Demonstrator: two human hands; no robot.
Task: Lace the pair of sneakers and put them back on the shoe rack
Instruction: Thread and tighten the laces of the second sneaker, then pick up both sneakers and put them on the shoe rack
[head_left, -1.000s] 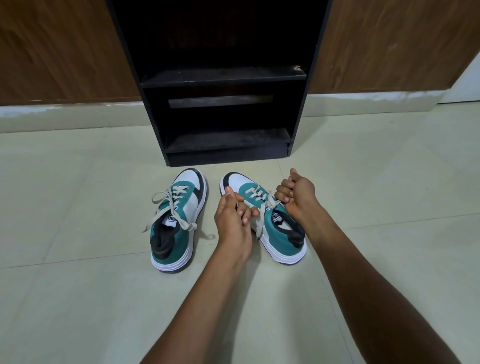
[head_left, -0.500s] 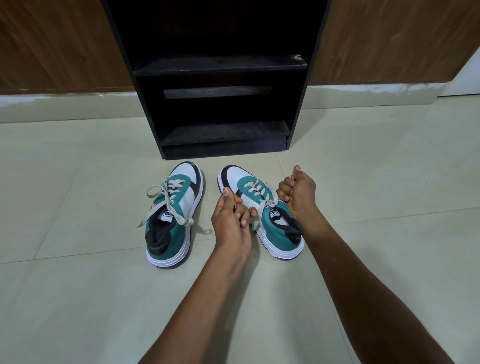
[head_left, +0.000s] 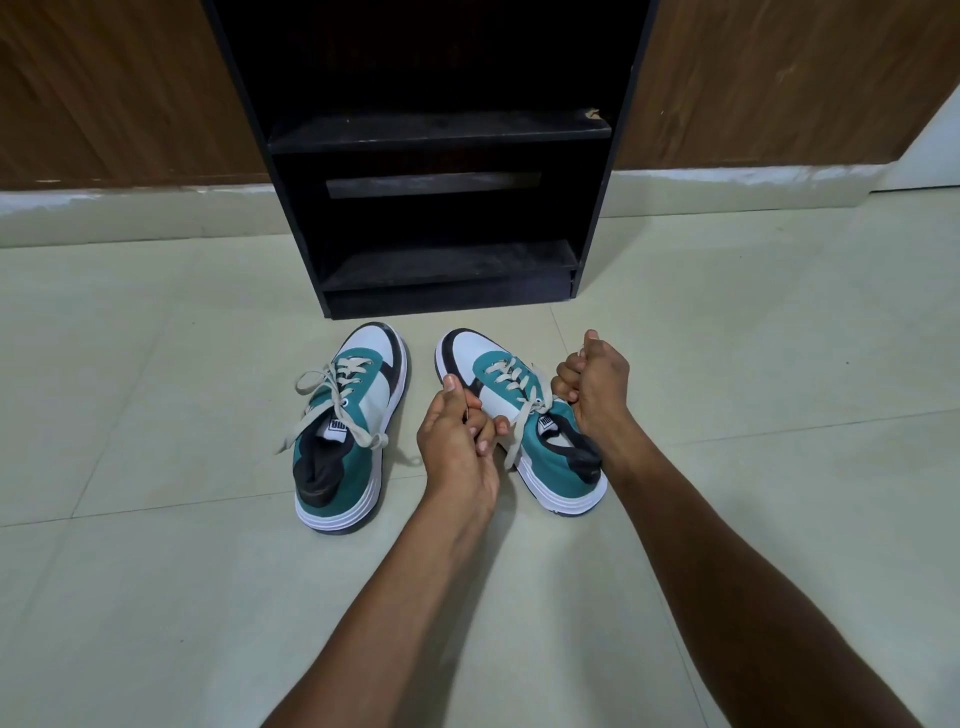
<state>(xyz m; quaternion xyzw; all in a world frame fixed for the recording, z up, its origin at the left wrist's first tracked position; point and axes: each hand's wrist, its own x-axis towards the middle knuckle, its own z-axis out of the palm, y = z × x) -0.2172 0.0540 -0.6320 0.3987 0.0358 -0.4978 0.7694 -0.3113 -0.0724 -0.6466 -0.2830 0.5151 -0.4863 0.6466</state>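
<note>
You had both teal, white and black canvas sneakers toe-first toward the black wooden shoe rack (head_left: 447, 130), probably so they could slide straight onto a shelf once laced. The left sneaker (head_left: 345, 431) lay on the pale tiled floor (head_left: 156, 571) with its cream laces (head_left: 332, 400) threaded but loose and untied. You were working on the right sneaker (head_left: 524, 426), which sat just beside it.

Your left hand (head_left: 457, 441) was curled, thumb and fingers pinching one end of that shoe's cream lace (head_left: 519, 415) by the inner side. Your right hand (head_left: 597, 379) was closed in a fist over the outer side, apparently gripping the other end, drawn outward as if to tighten. Both forearms reached forward, wrists bent down.
</note>
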